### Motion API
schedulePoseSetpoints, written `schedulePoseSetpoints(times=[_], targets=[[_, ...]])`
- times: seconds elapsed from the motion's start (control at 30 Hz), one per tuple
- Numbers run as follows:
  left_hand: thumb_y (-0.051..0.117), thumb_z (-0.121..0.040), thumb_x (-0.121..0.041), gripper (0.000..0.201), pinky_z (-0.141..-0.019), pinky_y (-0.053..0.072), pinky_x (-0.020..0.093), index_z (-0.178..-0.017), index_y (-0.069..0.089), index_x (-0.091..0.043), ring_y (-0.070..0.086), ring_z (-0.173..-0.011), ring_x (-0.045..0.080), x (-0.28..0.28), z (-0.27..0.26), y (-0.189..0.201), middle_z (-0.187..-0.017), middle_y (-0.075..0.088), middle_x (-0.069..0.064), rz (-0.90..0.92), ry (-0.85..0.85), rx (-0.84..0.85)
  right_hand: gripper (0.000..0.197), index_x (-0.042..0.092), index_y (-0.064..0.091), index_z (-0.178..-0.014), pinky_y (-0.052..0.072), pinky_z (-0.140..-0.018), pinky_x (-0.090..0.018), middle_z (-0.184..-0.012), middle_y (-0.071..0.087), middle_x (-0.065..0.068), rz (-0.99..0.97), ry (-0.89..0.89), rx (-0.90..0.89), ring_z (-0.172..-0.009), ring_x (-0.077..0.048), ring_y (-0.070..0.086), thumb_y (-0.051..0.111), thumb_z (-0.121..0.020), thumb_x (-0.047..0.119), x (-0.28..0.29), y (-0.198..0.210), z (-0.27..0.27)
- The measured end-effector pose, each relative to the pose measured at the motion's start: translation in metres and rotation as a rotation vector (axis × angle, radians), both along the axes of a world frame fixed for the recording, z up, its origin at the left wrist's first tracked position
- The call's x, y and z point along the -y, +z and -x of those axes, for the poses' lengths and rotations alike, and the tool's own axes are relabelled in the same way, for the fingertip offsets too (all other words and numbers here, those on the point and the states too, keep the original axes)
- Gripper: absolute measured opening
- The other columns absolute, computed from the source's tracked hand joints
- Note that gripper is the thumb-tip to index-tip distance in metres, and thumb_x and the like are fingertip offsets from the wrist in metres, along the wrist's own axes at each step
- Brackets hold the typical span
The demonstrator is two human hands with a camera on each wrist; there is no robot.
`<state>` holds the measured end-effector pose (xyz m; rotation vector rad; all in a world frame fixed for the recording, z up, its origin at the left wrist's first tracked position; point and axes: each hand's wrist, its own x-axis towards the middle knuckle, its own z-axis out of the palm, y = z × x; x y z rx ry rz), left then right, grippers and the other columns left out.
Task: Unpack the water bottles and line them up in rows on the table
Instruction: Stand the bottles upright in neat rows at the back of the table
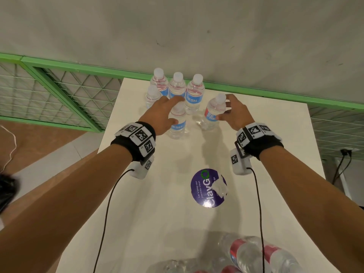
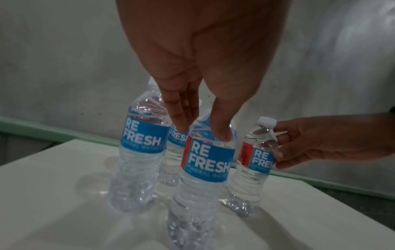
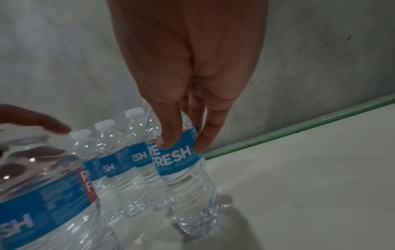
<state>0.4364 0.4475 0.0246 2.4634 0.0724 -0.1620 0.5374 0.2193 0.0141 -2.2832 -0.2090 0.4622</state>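
Note:
Several clear water bottles with blue labels stand at the far end of the white table [image 1: 256, 154]; three form the back row [image 1: 177, 85] and another [image 1: 152, 95] stands to their left. My left hand [image 1: 173, 110] [image 2: 200, 133] holds a bottle [image 1: 177, 127] [image 2: 205, 160] by its shoulder, thumb in front and fingers behind; the bottle stands on the table. My right hand [image 1: 224, 107] [image 3: 181, 145] pinches another bottle [image 1: 211, 115] [image 3: 181, 165] at the top of its label. That bottle leans slightly, base on the table, to the right of the others.
A shrink-wrapped pack of bottles [image 1: 246, 257] lies at the table's near edge. A round purple sticker [image 1: 204, 194] with a crumpled white scrap [image 1: 219, 187] sits mid-table. A grey wall and a green rail [image 1: 256, 91] run behind; a green mesh panel [image 1: 49, 91] stands left.

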Motion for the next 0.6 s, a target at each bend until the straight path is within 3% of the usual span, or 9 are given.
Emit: schedulePoseSetpoints(times=[0.1,0.23,0.4,0.6], targets=[[0.062,-0.086,-0.012,0.060,-0.089,0.038,0.033,-0.138,0.033,-0.024,0.046,-0.109,0.029,0.001,-0.015,0.005,-0.119,0.046,0.012,-0.118,-0.020,-0.029,0.059,0.011,0.045,-0.128,0.043,-0.091,-0.032,-0.127,0.059,-0.011,0.033,-0.030,0.015,-0.113,-0.029,0.057,0.073,-0.075,0.005,-0.005,0.001,-0.018],[0.061,-0.086,-0.011,0.060,-0.091,0.039,0.039,-0.139,0.032,-0.019,0.048,-0.112,0.032,0.002,-0.032,0.012,-0.122,0.048,0.016,-0.236,-0.031,-0.032,0.059,0.010,0.046,-0.127,0.044,-0.091,-0.034,-0.128,0.058,-0.011,0.034,-0.037,0.027,-0.115,-0.029,0.056,0.073,-0.075,0.005,-0.012,0.000,-0.033],[0.062,-0.087,-0.014,0.061,-0.092,0.041,0.042,-0.139,0.031,-0.019,0.050,-0.113,0.035,-0.001,-0.041,0.015,-0.125,0.048,0.017,-0.275,-0.007,-0.060,0.061,0.010,0.046,-0.129,0.043,-0.096,-0.036,-0.129,0.057,-0.010,0.034,-0.027,0.049,-0.117,-0.027,0.055,0.074,-0.075,0.006,-0.019,0.000,-0.043],[0.060,-0.087,-0.015,0.065,-0.093,0.042,0.045,-0.142,0.027,-0.020,0.049,-0.114,0.036,-0.002,-0.041,0.016,-0.127,0.047,0.018,-0.298,-0.011,-0.067,0.062,0.009,0.047,-0.125,0.046,-0.090,-0.035,-0.124,0.060,-0.010,0.052,-0.035,0.060,-0.111,-0.027,0.058,0.078,-0.072,0.011,-0.025,0.001,-0.046]])
